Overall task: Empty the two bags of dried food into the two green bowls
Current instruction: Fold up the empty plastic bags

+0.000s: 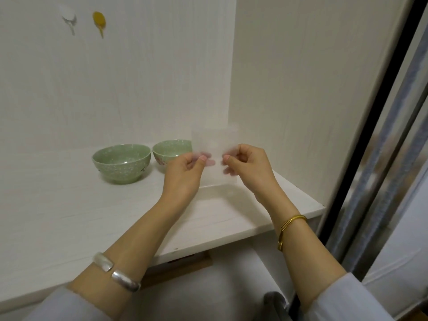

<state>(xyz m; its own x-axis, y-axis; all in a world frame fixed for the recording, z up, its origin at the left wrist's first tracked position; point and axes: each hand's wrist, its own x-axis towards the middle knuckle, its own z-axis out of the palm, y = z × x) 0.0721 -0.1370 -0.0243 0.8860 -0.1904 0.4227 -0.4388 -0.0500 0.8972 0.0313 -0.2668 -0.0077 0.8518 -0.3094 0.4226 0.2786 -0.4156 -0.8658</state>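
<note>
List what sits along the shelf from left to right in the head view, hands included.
Larger green bowl → smaller green bowl → left hand → clear bag, pinched between both hands → right hand. The bag is blurred and see-through; its contents cannot be made out.

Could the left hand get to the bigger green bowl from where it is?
Probably yes: the left hand is busy pinching the clear bag, but the bigger green bowl sits just to its left with bare shelf between.
</note>
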